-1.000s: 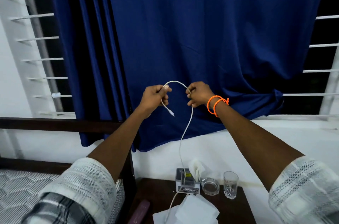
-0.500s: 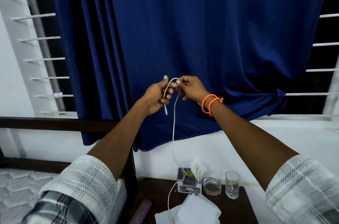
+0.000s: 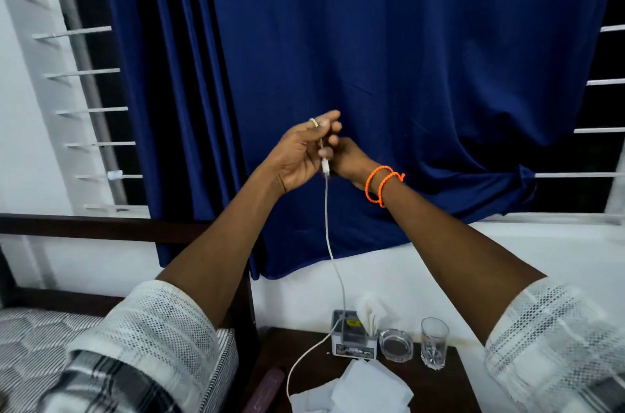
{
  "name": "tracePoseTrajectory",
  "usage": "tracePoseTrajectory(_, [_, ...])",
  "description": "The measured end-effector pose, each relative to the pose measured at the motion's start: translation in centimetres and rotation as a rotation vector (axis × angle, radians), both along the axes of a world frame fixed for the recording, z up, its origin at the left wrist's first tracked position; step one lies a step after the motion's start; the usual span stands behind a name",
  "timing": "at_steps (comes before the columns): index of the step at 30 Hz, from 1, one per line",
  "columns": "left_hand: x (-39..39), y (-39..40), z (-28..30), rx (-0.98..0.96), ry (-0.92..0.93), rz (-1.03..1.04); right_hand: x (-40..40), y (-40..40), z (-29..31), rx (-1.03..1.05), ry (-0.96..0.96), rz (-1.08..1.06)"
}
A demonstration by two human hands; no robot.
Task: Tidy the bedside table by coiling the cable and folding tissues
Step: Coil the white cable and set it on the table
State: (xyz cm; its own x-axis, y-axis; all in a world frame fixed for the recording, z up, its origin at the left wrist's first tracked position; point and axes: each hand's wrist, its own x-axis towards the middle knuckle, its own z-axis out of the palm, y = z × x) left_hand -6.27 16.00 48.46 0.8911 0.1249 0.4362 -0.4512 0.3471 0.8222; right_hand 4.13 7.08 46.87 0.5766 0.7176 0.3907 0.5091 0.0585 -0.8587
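Blue curtain [image 3: 406,74] behind, the cable [image 3: 326,209] is pinched up high by the left hand [image 3: 299,155] and right hand [image 3: 348,157], fingers closed on it. Coiling's barely begun, so more slack probably needs gathering from the table's [image 3: 436,389] front edge, tissues [image 3: 368,392] untouched.

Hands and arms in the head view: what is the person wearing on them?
Both forearms are bare below pushed-up sleeves. The left sleeve and right sleeve are white open-weave fabric with grey plaid bands. The right wrist carries an orange cord bracelet, looped twice. The left hand has a pale ring on one finger. The right hand shows no ring from here.
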Motion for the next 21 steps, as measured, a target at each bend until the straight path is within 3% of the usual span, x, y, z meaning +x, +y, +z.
tracePoseTrajectory(5, [1.0,1.6,0.2,0.0,-0.119,0.149,-0.8,-0.4,0.2,-0.077,-0.024,0.103])
tracePoseTrajectory(10, [0.8,3.7,0.0,0.308,-0.068,0.411,0.1,-1.0,0.7,-0.204,-0.075,0.149])
tracePoseTrajectory(13, [0.4,4.9,-0.1,0.517,0.011,0.542,0.7,-1.8,1.4,-0.303,-0.25,0.112])
tracePoseTrajectory(17, [-0.2,5.7,-0.8,0.719,0.193,0.431,1.1,-3.1,3.7,-0.487,-0.587,0.057])
tracePoseTrajectory(21, [-0.4,5.6,-1.6,0.726,0.357,0.184,1.1,-4.3,6.9,-0.558,-0.786,0.048])
